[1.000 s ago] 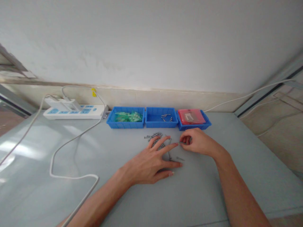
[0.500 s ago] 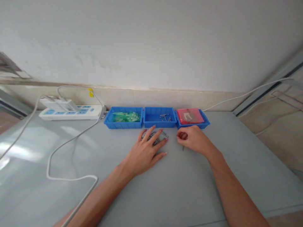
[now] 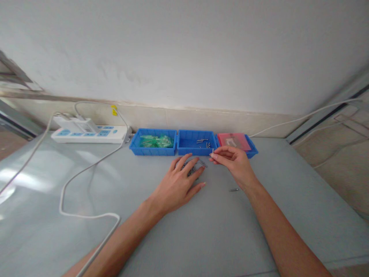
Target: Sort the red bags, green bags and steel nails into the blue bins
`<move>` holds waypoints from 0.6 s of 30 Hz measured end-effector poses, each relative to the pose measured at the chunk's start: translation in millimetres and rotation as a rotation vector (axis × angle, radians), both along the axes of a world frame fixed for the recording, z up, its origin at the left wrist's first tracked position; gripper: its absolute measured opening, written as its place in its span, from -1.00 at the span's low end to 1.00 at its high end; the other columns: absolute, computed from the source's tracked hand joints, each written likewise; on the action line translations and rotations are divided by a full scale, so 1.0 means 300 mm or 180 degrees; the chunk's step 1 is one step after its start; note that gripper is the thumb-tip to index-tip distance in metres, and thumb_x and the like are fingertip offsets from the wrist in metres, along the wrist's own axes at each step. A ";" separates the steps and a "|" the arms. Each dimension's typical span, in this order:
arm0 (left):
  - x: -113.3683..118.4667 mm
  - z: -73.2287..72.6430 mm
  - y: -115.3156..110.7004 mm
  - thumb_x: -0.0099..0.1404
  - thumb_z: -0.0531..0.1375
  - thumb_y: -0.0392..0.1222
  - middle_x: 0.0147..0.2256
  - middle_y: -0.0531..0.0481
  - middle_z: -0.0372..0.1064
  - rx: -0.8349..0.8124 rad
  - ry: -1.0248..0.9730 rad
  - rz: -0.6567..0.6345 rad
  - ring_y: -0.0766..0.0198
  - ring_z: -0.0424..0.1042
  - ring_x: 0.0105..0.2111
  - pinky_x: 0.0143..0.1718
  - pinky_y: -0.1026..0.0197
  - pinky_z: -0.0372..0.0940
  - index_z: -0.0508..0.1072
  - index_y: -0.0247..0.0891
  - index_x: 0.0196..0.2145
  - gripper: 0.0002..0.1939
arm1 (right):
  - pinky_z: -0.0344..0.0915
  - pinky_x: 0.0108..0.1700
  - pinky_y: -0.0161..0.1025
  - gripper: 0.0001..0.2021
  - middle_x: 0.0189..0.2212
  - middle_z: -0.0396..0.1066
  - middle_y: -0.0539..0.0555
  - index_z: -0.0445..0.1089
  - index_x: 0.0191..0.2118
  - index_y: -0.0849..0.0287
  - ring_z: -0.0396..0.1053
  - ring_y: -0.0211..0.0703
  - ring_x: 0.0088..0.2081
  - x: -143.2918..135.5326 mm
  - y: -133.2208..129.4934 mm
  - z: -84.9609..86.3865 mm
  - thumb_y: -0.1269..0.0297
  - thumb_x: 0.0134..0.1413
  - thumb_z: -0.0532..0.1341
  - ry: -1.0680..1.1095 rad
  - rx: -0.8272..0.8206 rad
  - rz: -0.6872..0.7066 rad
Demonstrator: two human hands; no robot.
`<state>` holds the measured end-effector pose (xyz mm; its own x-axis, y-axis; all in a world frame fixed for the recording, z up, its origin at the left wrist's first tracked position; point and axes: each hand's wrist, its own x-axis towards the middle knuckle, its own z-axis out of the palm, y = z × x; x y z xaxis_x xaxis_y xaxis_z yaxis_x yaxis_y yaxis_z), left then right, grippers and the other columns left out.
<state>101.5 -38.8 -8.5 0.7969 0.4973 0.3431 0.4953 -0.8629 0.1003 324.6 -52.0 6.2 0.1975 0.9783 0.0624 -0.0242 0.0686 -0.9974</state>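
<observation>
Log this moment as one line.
left hand: spread over screws | right hand: pinching thin piece near middle bin | loose screw: on table

Slim silver screws (image 3: 193, 169) lay piled.
The left hand (image 3: 178, 189) partly covered them; a lone screw (image 3: 233, 189) lay flat, apart; the right hand (image 3: 230, 159) pinched an upright screw (image 3: 212, 151).

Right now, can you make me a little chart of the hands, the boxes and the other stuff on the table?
Left hand: fingers spread over a pile of metal pieces
Right hand: pinching a thin piece near the middle box's front edge
Left box: green plastic bag
Middle box: several metal pieces
Right box: red packet
Near right wrist: one loose piece
Far left: white power strip with plugs
</observation>
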 end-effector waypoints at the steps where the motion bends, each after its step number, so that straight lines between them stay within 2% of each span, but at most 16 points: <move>1: 0.000 -0.001 0.000 0.52 0.03 0.05 0.25 -0.26 0.26 -0.0016 0.0000 0.0001 -0.22 0.10 0.33 0.26 -0.30 0.17 0.44 -0.24 0.19 -0.54 | 0.55 -0.25 -0.21 -0.67 -0.42 0.61 0.08 0.53 -0.38 0.18 0.60 -0.11 -0.37 -0.006 0.002 -0.008 0.10 -0.23 0.55 0.0043 0.0016 -0.0074; 3: 0.000 -0.005 0.002 0.51 0.04 0.05 0.26 -0.25 0.26 -0.0044 -0.0007 0.0001 -0.21 0.09 0.33 0.26 -0.29 0.17 0.43 -0.23 0.19 -0.54 | 0.56 -0.24 -0.19 -0.68 -0.42 0.62 0.09 0.55 -0.36 0.17 0.61 -0.08 -0.35 -0.023 0.006 -0.024 0.10 -0.20 0.54 0.0138 0.0066 -0.0249; 6: -0.001 -0.009 0.003 0.52 0.03 0.06 0.26 -0.24 0.26 -0.0058 -0.0013 0.0012 -0.21 0.10 0.33 0.26 -0.29 0.17 0.42 -0.22 0.21 -0.54 | 0.56 -0.06 -0.09 -0.72 -0.28 0.65 0.11 0.59 -0.27 0.15 0.62 -0.02 -0.19 -0.050 0.009 -0.035 0.12 -0.10 0.50 0.0198 0.0270 -0.0411; 9: -0.002 -0.010 0.002 0.51 0.04 0.06 0.25 -0.24 0.25 -0.0073 -0.0018 0.0011 -0.20 0.11 0.32 0.27 -0.28 0.17 0.42 -0.21 0.20 -0.54 | 0.45 0.15 0.00 -0.69 -0.07 0.62 0.12 0.60 -0.11 0.09 0.56 0.01 0.01 -0.055 0.010 -0.031 0.14 0.00 0.45 0.0023 0.0538 -0.0365; 11: -0.002 -0.009 0.000 0.51 0.04 0.06 0.25 -0.24 0.25 -0.0072 -0.0037 0.0000 -0.20 0.10 0.32 0.26 -0.28 0.18 0.43 -0.20 0.20 -0.54 | 0.43 0.18 0.01 -0.70 -0.02 0.60 0.11 0.60 -0.09 0.07 0.54 0.01 0.04 -0.041 0.008 -0.025 0.14 0.03 0.42 -0.0184 0.0658 -0.0323; 13: -0.002 -0.008 -0.001 0.52 0.03 0.06 0.25 -0.26 0.26 -0.0063 -0.0047 -0.0008 -0.21 0.09 0.33 0.25 -0.29 0.18 0.43 -0.22 0.20 -0.54 | 0.48 0.08 -0.05 -0.76 -0.10 0.62 0.12 0.60 -0.15 0.10 0.58 -0.02 -0.07 -0.015 0.003 -0.019 0.14 0.06 0.40 -0.0408 0.0666 -0.0232; 15: -0.003 -0.006 -0.003 0.52 0.02 0.06 0.24 -0.27 0.27 -0.0058 -0.0039 -0.0021 -0.22 0.09 0.32 0.25 -0.30 0.19 0.44 -0.23 0.19 -0.53 | 0.53 -0.13 -0.14 -0.77 -0.26 0.63 0.10 0.59 -0.18 0.13 0.59 -0.11 -0.29 0.016 -0.005 -0.013 0.13 0.09 0.37 -0.0701 0.0543 -0.0054; 18: -0.002 -0.003 -0.004 0.52 0.03 0.06 0.25 -0.27 0.26 -0.0065 -0.0011 -0.0038 -0.23 0.09 0.33 0.25 -0.31 0.19 0.43 -0.24 0.20 -0.53 | 0.43 -0.35 -0.26 -0.79 -0.43 0.55 0.04 0.55 -0.21 0.17 0.46 -0.21 -0.46 0.055 -0.024 0.002 0.16 0.09 0.35 -0.1405 0.0298 0.0364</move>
<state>100.8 -40.1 -9.3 0.8016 0.4947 0.3356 0.4847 -0.8665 0.1196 341.1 -59.0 6.7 0.0235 0.9784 0.2053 0.3887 0.1802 -0.9036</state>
